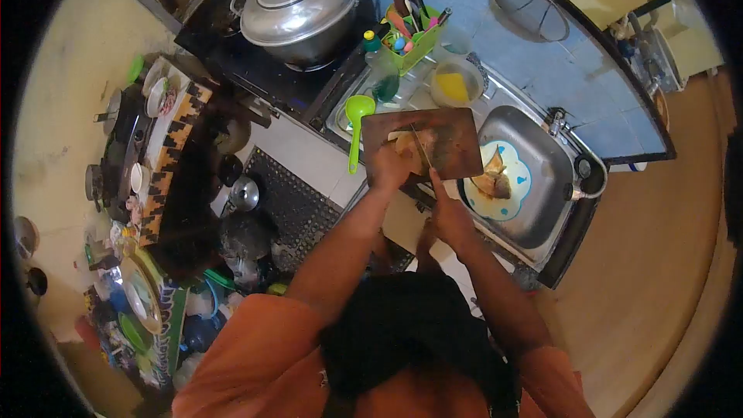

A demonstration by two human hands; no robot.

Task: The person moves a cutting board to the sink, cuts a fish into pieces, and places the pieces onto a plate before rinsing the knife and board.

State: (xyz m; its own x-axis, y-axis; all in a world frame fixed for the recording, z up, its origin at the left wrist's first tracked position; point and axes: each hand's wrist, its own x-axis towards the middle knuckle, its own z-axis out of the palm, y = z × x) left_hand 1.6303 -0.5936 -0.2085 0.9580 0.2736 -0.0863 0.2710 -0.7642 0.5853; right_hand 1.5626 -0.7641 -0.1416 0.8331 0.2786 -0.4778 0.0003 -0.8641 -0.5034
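A dark brown cutting board [460,147] lies across the front edge of the sink counter. Light brown food [405,142], perhaps meat or fish, rests on its left half. My left hand [388,166] grips this food and presses it to the board, its fingertips partly hidden. In my right hand [450,220] is the handle of a knife [422,145], whose blade crosses the food at a slant, just right of my left fingers. To the right, a white plate with blue marks [517,178] sits in the sink, bearing brown pieces of food [492,179].
A green ladle [359,112] lies left of the board. Behind it stand a clear bowl with yellow contents [452,88] and a green utensil basket [418,50]. The steel sink [546,186] has a tap [557,120]. Large pots [302,15] stand on the stove.
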